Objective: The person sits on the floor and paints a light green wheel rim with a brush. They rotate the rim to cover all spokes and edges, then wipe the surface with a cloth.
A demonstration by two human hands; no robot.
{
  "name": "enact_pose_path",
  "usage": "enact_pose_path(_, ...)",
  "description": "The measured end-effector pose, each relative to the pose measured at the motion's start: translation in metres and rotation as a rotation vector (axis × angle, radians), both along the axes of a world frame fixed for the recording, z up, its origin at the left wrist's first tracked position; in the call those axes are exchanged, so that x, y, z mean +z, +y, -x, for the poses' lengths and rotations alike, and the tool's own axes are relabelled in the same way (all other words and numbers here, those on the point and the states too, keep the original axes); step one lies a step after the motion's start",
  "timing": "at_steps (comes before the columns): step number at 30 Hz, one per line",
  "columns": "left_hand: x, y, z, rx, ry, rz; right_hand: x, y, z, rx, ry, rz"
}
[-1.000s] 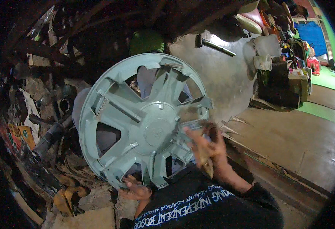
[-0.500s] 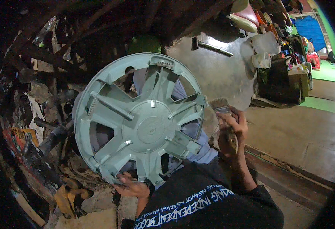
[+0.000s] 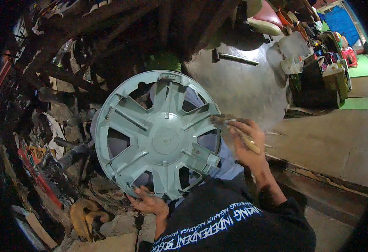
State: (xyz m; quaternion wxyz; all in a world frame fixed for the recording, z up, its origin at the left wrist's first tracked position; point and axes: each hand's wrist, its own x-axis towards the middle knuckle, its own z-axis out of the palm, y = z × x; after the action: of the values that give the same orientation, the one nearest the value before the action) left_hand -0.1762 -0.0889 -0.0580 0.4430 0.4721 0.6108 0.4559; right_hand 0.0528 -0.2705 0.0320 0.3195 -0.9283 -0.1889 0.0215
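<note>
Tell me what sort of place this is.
Probably a cluttered repair workshop or scrap yard: the left hand holds a grey hubcap, the right hand a brush, with dark scrap parts piled behind.

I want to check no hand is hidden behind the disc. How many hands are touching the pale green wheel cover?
1: the left hand grips the wheel cover at its bottom rim. The right hand holds a brush just off its right edge.

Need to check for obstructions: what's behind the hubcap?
Through the hubcap's openings, bluish-grey cloth and dark gaps show. The spokes and hub cover the rest; the left hand grips its lower rim.
</note>
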Motion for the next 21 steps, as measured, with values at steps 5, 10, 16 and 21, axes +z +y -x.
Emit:
enact_pose_path(5,-0.045,0.009,0.037,-0.236,0.065,-0.174,0.024,-0.007,-0.009,-0.021,0.028,-0.072)
enact_pose_path(10,-0.029,0.006,0.031,-0.25,0.158,-0.171,0.021,0.004,-0.006,0.258,0.096,-0.164)
enact_pose_path(16,0.021,0.001,0.01,-0.231,0.049,-0.078,0.015,-0.007,-0.013,0.12,-0.069,-0.03)
enact_pose_path(21,0.072,-0.001,-0.03,-0.755,-0.246,-0.44,-0.004,-0.014,-0.019,0.191,0.086,-0.134)
